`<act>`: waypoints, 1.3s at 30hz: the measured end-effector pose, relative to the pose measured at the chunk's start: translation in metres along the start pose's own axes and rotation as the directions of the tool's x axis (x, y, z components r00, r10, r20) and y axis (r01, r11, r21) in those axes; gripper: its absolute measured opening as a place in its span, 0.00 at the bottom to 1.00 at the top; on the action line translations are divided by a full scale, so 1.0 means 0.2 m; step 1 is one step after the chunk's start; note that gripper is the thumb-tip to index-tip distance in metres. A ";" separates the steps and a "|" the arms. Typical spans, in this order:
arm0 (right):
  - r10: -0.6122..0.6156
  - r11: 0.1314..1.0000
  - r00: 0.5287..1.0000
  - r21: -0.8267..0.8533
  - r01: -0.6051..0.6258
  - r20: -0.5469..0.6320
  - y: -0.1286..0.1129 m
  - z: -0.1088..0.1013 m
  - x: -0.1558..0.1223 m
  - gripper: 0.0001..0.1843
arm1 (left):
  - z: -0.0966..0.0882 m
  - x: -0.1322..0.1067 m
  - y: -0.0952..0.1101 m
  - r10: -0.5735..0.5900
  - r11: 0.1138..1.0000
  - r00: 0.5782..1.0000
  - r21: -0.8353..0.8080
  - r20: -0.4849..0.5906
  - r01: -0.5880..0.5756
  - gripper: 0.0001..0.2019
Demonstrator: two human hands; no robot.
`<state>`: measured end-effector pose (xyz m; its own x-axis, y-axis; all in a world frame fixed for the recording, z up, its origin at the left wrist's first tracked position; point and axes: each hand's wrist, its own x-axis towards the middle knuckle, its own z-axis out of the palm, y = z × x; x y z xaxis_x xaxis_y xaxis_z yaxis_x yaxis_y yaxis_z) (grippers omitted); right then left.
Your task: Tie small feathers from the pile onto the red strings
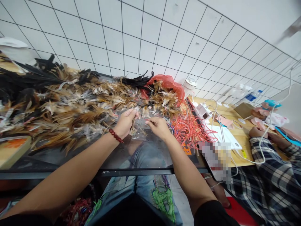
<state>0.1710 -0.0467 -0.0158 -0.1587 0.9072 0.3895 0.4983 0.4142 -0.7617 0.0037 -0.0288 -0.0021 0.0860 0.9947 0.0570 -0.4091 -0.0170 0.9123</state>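
My left hand, with a dark red bead bracelet at its wrist, is closed in a pinch. A small brown and whitish feather shows at its fingers. A short gap to the right, my right hand also pinches. Something thin and reddish seems to be at its fingertips, too small to name. Around and behind both hands lies a wide heap of brown and tan feathers. Beside my right hand is a tangle of red-orange cords.
Black feathers lie far left, and a red plastic bag sits behind the heap. A lidded white cup, a white charger with cables and a phone are to the right. A co-worker in plaid sleeves sits far right.
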 end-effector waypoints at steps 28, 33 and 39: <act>0.633 0.502 0.760 0.826 -0.256 -0.149 0.04 -0.12 0.07 0.17 | -0.11 -0.10 0.37 -0.226 0.913 0.936 -0.275 0.270 0.300 0.14; 0.348 0.565 0.937 0.804 -0.187 -0.026 -0.02 -0.05 0.07 0.16 | -0.22 -0.10 0.51 -0.219 0.950 0.975 -0.223 0.028 0.219 0.15; -0.109 0.949 0.988 0.285 0.137 -0.112 -0.17 0.14 -0.01 0.11 | -0.14 -0.16 0.36 -0.342 0.905 0.940 -0.265 0.010 0.332 0.17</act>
<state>0.1296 -0.0602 -0.0052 -0.1154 0.8426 0.5261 0.2077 0.5384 -0.8167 -0.0530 -0.0583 0.0503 0.2299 0.9394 -0.2544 -0.5827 0.3423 0.7371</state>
